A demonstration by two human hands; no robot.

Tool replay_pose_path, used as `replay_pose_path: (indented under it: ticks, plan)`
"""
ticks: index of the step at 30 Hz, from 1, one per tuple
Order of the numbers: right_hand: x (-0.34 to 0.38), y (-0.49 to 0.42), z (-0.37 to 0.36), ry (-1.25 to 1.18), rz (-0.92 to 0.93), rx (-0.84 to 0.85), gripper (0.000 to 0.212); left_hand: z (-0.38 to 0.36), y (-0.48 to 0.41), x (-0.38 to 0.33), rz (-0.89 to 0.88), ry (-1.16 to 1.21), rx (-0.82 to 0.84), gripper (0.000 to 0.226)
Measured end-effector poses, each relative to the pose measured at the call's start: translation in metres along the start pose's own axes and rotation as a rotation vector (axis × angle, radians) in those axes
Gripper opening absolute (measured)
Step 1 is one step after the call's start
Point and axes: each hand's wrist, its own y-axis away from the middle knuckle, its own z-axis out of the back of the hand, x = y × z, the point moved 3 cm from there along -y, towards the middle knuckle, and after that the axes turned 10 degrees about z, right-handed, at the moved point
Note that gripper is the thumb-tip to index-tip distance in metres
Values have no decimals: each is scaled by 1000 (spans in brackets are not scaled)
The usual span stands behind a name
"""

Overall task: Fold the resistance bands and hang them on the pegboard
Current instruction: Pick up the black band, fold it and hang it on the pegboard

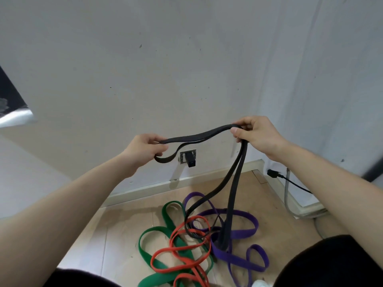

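Observation:
A black resistance band [199, 135] stretches between both hands in front of the wall. My left hand [143, 151] pinches its folded left end, with a small loop hanging below the fingers. My right hand [257, 135] grips the other end, and from there two black strands drop to the floor. On the wooden floor lie a green band [149, 255], a red band [176, 248] and a purple band [246, 230], tangled together with the black strands. No pegboard is in view.
A wall socket with a black plug [189, 159] sits low on the white wall behind the band. A black cable and plug [273, 174] and a grey pipe [287, 195] run along the right corner. A dark sheet [10, 100] hangs at the left.

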Motion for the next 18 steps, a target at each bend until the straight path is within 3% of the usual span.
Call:
replay_pose_path:
  ticks: [3, 5, 8, 12, 18]
  plan:
    - [4, -1, -5, -12, 38, 35, 10, -2, 0, 2, 4, -350, -83, 30]
    - [8, -1, -9, -27, 60, 57, 13, -2, 1, 0, 2, -409, -110, 38]
    - [14, 0, -15, -24, 91, 112, 16, -5, 4, -7, -67, -337, -102, 38]
    - [19, 5, -21, 3, 110, 195, 16, -23, 17, -19, -200, -159, 66, 31]
    - [32, 11, -32, 5, 166, 325, 18, -52, 32, -30, -372, -103, 272, 46]
